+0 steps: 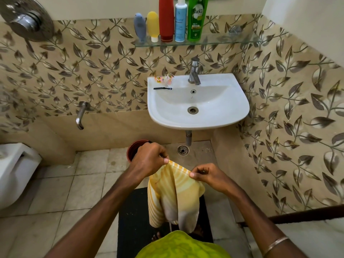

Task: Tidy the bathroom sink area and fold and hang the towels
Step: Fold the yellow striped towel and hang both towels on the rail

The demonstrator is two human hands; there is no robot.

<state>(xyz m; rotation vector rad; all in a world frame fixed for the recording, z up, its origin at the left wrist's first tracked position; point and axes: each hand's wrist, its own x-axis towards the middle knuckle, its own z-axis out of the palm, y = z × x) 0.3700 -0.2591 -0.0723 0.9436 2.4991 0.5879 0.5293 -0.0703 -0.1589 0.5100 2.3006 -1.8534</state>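
The left hand (149,159) and right hand (206,175) each pinch the top hem of a yellow-and-white striped cloth towel (173,194), which hangs between them in the near middle, above a black floor mat (134,216). Farther off, the white ceramic wall sink (197,105) holds nothing in its bowl, though small orange sachets (163,79) and a thin black strip (162,88) lie on its left rim. Above it a glass shelf (223,40) carries five bottles, grey (140,27), yellow (153,26), red (166,19), pale blue (181,21) and green (197,19), against leaf-patterned tiles, with a dark red tub (133,149) on the floor behind the left hand.
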